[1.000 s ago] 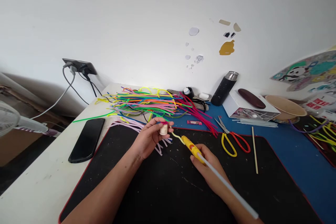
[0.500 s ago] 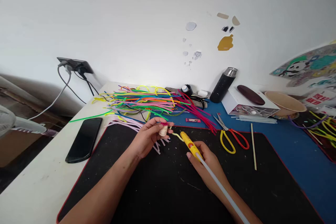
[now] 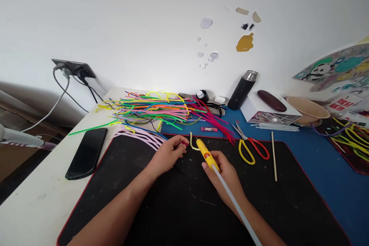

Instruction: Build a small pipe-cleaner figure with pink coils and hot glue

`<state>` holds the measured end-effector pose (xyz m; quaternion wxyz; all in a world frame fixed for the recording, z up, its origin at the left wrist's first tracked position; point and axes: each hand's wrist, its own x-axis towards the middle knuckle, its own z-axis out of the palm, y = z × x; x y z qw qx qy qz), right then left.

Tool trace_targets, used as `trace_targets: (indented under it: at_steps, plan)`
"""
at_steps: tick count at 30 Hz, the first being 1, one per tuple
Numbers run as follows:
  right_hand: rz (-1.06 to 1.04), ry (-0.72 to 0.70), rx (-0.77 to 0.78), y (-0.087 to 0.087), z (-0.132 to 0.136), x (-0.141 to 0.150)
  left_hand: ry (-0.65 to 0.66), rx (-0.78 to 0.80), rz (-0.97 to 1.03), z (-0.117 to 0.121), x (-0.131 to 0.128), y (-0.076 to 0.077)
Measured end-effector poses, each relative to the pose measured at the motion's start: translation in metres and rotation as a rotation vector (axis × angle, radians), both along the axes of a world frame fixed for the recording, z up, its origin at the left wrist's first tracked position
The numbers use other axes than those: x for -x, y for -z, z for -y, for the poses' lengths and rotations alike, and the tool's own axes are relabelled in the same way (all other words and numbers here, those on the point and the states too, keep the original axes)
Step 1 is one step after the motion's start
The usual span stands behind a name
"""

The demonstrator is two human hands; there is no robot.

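My left hand [image 3: 170, 153] is closed over a small cream piece with a magenta end; only a bit of magenta [image 3: 184, 144] shows at the fingertips. In my right hand [image 3: 223, 171] is a yellow hot glue gun [image 3: 206, 154], its nozzle pointing away and to the left. A long translucent glue stick [image 3: 233, 198] runs out of its rear end along my forearm. Beyond the nozzle, a short bent pale yellow pipe cleaner [image 3: 192, 144] lies on the black mat [image 3: 178, 215]. Whether it touches the nozzle is hard to see.
Many coloured pipe cleaners [image 3: 152, 107] are heaped at the back. Scissors [image 3: 249, 144] and a thin stick [image 3: 273, 155] lie right of my right hand. A black flask [image 3: 242, 90] stands beside a white box [image 3: 271, 113]. A phone [image 3: 86, 153] rests at left.
My left hand has turned over, so the cream piece is now mostly hidden in its fingers. The glue gun stays in my right hand. The whole view has shifted slightly.
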<state>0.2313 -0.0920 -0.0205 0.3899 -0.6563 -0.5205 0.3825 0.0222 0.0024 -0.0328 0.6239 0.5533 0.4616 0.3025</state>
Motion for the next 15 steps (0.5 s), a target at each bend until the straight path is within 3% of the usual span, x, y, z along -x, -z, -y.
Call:
trace_targets:
  at_steps: [4,8,15]
  plan:
    - [-0.032,0.029,-0.017,0.000,0.002,-0.001,-0.011,-0.015,-0.004,0.000,-0.001,0.000]
    - [-0.033,0.044,-0.016,0.003,0.003,-0.004,-0.070,0.000,0.133,-0.003,0.003,-0.007]
    - [-0.017,0.062,-0.056,0.003,-0.003,-0.006,-0.067,0.215,0.392,0.001,0.001,-0.021]
